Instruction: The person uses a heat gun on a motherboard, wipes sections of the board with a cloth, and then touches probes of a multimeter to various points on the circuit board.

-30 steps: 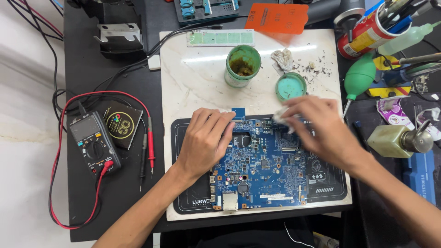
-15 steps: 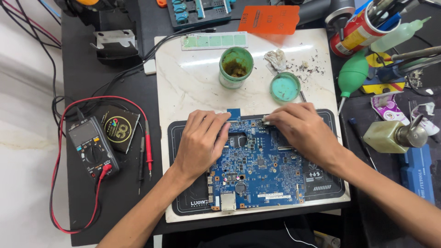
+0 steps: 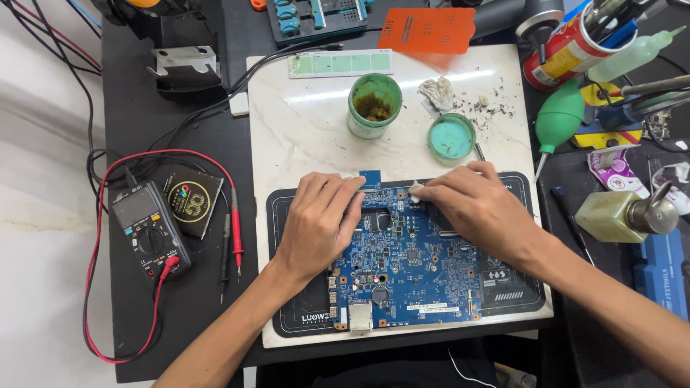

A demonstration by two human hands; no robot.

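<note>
Since the earlier frame the right hand [image 3: 478, 208] has slid leftward along the top edge of the blue circuit board [image 3: 406, 266], carrying its small white wad [image 3: 415, 190] toward the board's middle. Its grip is pinched on that wad, pressing it to the board near the dark square chip [image 3: 379, 219]. The left hand [image 3: 320, 219] lies flat, fingers spread, steadying the board on the black mat [image 3: 287, 215] atop the worktop [image 3: 302, 129]. The wiping looks partway through; the lower board appears untouched.
</note>
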